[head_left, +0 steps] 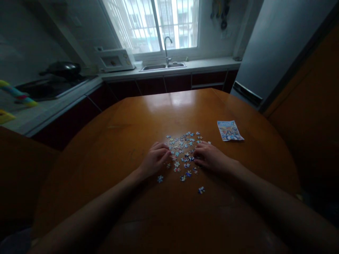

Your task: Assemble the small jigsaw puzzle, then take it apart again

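Note:
A loose spread of small jigsaw puzzle pieces point(181, 144) lies in the middle of the wooden table, mostly pale blue and white, with darker blue ones toward me. At its left edge rests my left hand point(156, 157), fingers bent and a little apart, nothing visible in it. My right hand point(208, 155) is at the right edge, its fingers curled down among the pieces and its thumb apart from them; the fingertips are partly hidden. One piece point(160, 179) lies just below my left hand. Another piece point(201, 190) sits nearer me, apart from the spread.
A small printed picture sheet point(230, 131) lies on the table point(119, 141) beyond my right hand. Past the table's far edge are a counter with a sink point(162, 67), a microwave point(116, 60) and a black pan point(63, 67) on the stove. A fridge point(275, 46) stands at the right.

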`<state>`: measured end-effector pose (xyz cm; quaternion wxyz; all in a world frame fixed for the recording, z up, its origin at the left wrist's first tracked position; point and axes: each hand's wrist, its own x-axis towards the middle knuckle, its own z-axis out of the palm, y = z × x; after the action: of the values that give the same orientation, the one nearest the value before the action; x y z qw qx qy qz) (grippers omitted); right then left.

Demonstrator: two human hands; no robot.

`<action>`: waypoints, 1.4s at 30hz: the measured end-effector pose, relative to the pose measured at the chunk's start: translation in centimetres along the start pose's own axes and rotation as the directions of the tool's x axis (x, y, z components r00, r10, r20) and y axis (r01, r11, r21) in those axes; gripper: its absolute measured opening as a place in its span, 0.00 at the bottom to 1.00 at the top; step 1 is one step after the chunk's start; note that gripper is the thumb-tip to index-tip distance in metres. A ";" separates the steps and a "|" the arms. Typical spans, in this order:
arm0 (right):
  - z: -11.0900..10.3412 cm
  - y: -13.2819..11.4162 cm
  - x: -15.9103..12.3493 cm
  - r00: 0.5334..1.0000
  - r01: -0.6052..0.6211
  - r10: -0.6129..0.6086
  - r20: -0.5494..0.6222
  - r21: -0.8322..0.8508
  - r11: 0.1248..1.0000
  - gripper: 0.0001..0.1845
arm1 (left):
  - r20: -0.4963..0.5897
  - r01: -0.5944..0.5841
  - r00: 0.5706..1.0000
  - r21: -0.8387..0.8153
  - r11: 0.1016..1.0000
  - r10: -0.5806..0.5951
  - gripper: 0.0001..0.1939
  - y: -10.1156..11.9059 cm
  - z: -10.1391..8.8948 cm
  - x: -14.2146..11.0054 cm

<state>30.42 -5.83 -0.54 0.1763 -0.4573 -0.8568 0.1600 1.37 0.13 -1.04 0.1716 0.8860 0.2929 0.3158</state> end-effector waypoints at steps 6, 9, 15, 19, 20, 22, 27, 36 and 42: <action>-2.4 1.5 -1.0 0.994 -0.057 0.058 -0.096 0.017 0.998 0.04 | -0.071 0.062 0.995 -0.048 0.997 -0.065 0.16 -0.9 0.1 -0.4; -4.2 3.5 -2.1 0.977 -0.207 0.206 -0.053 -0.009 0.978 0.06 | -0.047 0.062 0.997 -0.070 0.996 -0.066 0.15 -0.7 0.2 -0.3; -4.9 6.0 -3.3 0.926 -0.359 0.352 0.134 0.039 0.932 0.08 | -0.086 0.079 0.993 -0.081 0.994 -0.086 0.16 -0.7 0.2 -0.2; -5.2 6.0 -3.5 0.920 -0.378 0.365 0.145 0.077 0.923 0.07 | -0.078 0.062 0.995 -0.046 0.997 -0.066 0.12 -0.6 -0.1 -0.2; -5.3 5.9 -3.5 0.928 -0.359 0.348 0.133 0.070 0.931 0.07 | -0.061 0.039 0.997 -0.035 0.999 -0.041 0.11 -0.5 -0.2 -0.3; -5.4 5.3 -3.4 0.952 -0.294 0.286 0.108 0.062 0.954 0.06 | -0.009 -0.020 1.000 -0.010 1.000 0.020 0.10 0.1 -0.3 -0.5; -4.1 3.4 -2.7 0.979 -0.173 0.169 0.119 0.029 0.984 0.03 | 0.096 -0.107 0.990 0.047 0.993 0.102 0.09 1.3 0.2 -0.8; -4.3 2.1 -2.1 0.973 -0.231 0.231 -0.015 -0.081 0.969 0.04 | 0.156 -0.147 0.980 0.134 0.980 0.126 0.12 1.9 -0.8 -0.9; -1.7 -3.6 -5.3 0.993 0.102 -0.106 -0.055 -0.070 0.992 0.42 | 0.443 -0.201 0.893 0.237 0.950 0.079 0.44 2.4 -2.5 -5.1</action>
<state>31.29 -12.06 1.70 0.1940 -0.4222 -0.8789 0.1081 -2.49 -4.55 -0.35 0.0826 0.9677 0.2241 0.0812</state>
